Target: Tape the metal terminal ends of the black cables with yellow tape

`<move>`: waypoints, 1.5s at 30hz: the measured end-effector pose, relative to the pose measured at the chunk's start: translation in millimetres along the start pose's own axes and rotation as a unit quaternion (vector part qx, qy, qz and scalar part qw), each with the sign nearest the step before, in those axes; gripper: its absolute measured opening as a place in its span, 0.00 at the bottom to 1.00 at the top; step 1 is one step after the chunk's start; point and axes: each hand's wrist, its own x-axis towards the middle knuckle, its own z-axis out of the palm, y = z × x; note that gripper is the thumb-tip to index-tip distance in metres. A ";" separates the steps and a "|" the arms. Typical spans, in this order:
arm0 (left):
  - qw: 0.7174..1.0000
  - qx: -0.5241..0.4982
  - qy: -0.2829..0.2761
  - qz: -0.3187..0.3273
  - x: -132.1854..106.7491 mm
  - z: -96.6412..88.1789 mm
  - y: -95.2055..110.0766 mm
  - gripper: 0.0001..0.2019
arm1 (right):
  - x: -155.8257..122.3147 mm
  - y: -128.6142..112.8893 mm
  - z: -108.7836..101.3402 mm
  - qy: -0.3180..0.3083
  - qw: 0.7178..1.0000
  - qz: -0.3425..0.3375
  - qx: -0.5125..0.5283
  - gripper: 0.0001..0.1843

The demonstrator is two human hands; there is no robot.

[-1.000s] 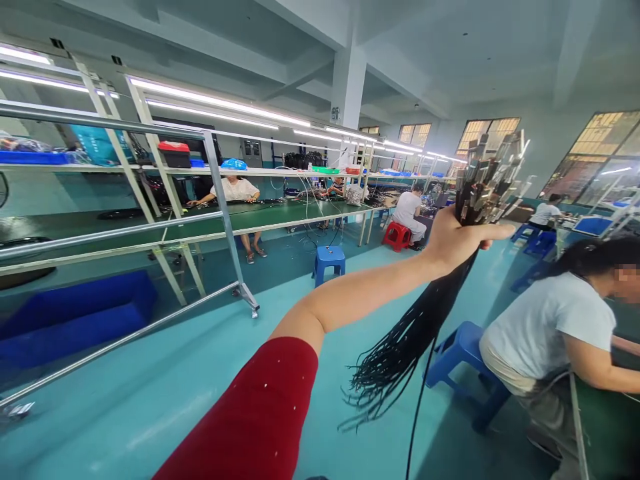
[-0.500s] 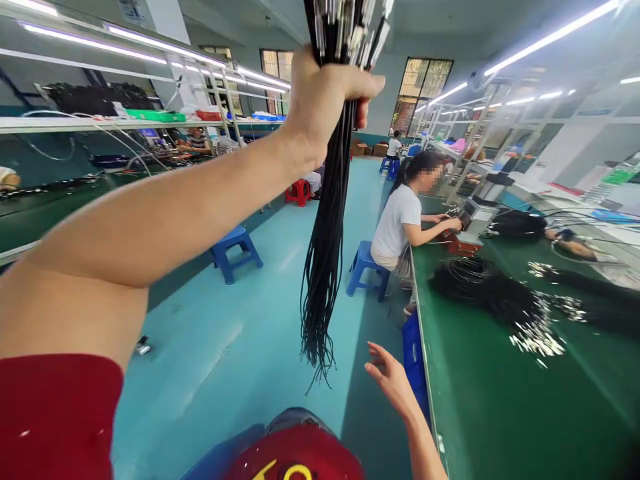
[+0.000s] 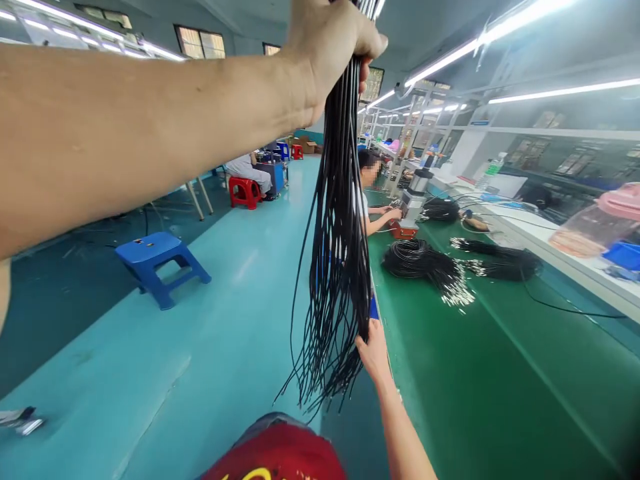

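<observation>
We grip a long bundle of black cables (image 3: 340,233) high up in our left hand (image 3: 330,47), which is closed tight around it near the top of the view. Our raised left arm (image 3: 150,113) reaches across from the left side. A few metal ends show above the fist at the top edge; the rest are cut off. The strands hang down loosely and spread apart, with their lower ends dangling over the teal floor (image 3: 215,347).

Our right hand (image 3: 373,350) is low and open, its fingers (image 3: 366,341) at the lower part of the hanging strands, near the left edge of the green counter (image 3: 480,380). A blue bin (image 3: 373,308) shows just behind the strands at that edge.

Two coils of black cable (image 3: 420,263) with shiny metal ends lie on the counter, toward its far end. Beyond them, a seated co-worker (image 3: 367,200) has both hands at a small machine (image 3: 415,193), above a red box (image 3: 404,230). On the floor to the left stand a blue stool (image 3: 155,263) and, farther off, a red stool (image 3: 244,192) beside another seated person (image 3: 245,170).
</observation>
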 end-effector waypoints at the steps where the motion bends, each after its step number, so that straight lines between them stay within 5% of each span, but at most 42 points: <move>1: 0.999 0.033 -0.025 0.030 -1.5 5.1 -2.6 0.07 | -0.9 6.1 -13.6 -0.036 0.999 0.003 -0.012 0.17; 3: 0.990 0.096 -0.068 0.076 -6.4 21.0 -5.7 0.10 | -2.5 6.3 -41.0 -0.053 0.997 0.028 -0.039 0.18; 6: 0.985 0.127 -0.093 0.062 -19.1 55.9 -4.5 0.21 | -2.1 -29.4 -79.8 0.146 0.987 0.047 -0.036 0.24; 9: 0.983 0.130 -0.105 0.070 -34.2 92.4 0.2 0.21 | -1.1 -93.0 -97.5 0.291 0.953 -0.045 0.070 0.19; 13: 0.974 0.163 -0.137 0.082 -46.8 120.3 2.1 0.23 | -4.3 -144.9 -72.5 0.183 0.975 -0.115 0.049 0.21; 16: 0.962 0.209 -0.154 0.079 -47.8 122.3 0.1 0.22 | -8.1 -137.7 -50.6 0.102 0.989 -0.071 0.076 0.27; 22: 0.955 0.268 -0.101 0.079 -41.8 116.8 -5.4 0.20 | 5.5 -118.2 -67.4 0.320 0.944 -0.027 0.075 0.21; 30: 0.933 0.323 -0.122 0.102 -45.8 105.8 -12.3 0.15 | 21.9 -130.6 -64.6 0.351 0.928 -0.050 0.117 0.16; 35: 0.939 0.316 -0.110 0.079 -35.8 90.2 -25.7 0.15 | 7.4 -125.1 -78.9 0.378 0.923 -0.061 -0.031 0.17; 38: 0.941 0.313 -0.104 0.067 -33.2 88.9 -25.3 0.15 | -4.2 -133.6 -97.3 0.350 0.936 -0.024 0.014 0.16; 41: 0.941 0.312 -0.113 0.072 -33.5 92.1 -20.1 0.15 | -14.9 -143.7 -114.0 0.212 0.946 0.029 0.244 0.16; 45: 0.937 0.295 -0.149 0.114 -33.4 100.1 -15.8 0.17 | -19.2 -146.5 -120.4 0.013 0.854 0.074 0.515 0.22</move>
